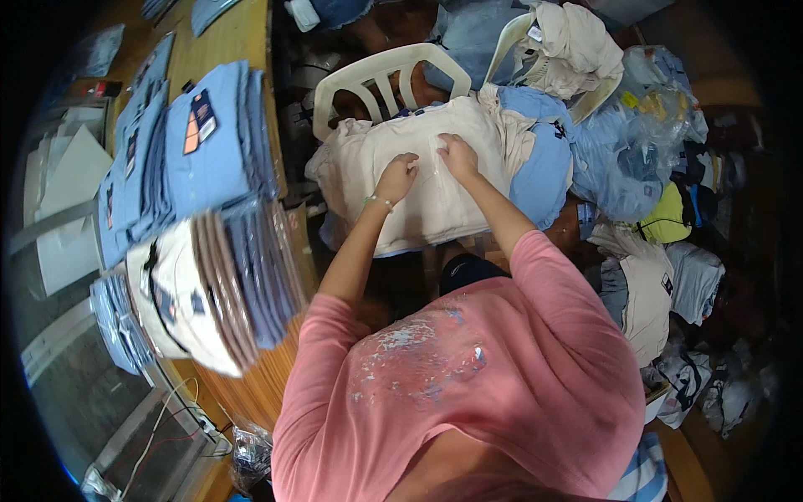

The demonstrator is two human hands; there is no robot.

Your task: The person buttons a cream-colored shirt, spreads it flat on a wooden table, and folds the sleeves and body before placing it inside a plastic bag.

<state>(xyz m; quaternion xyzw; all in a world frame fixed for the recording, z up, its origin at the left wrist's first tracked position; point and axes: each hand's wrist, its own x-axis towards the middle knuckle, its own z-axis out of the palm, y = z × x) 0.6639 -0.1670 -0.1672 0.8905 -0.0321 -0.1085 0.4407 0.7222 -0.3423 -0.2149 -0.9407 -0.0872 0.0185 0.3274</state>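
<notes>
1. Resting the left hand (398, 178) and the right hand (458, 157) near each other on a cream garment (427, 205), upper centre of the frame, apparently for even, two-sided control of its surface
2. Curling the fingers of both hands inward, with a gap left between the hands; cannot tell whether pinching cloth or only pressing on it
3. Finding the cream garment spread broad before the slatted back of a white plastic chair (375, 67), probably to use the seat as a low work surface within easy reach
4. Seeing a light-blue garment (544, 180) just to its right, partly overlapped by cream cloth
5. Noting, at left of the frame, folded light-blue shirts (209, 142) with hang tags, stacked on a wooden table (238, 46), likely face up to show the tags
6. Spotting bundled cream clothing (577, 50) at upper right, above clear plastic bags (615, 159), loosely heaped, perhaps for lack of table space
</notes>
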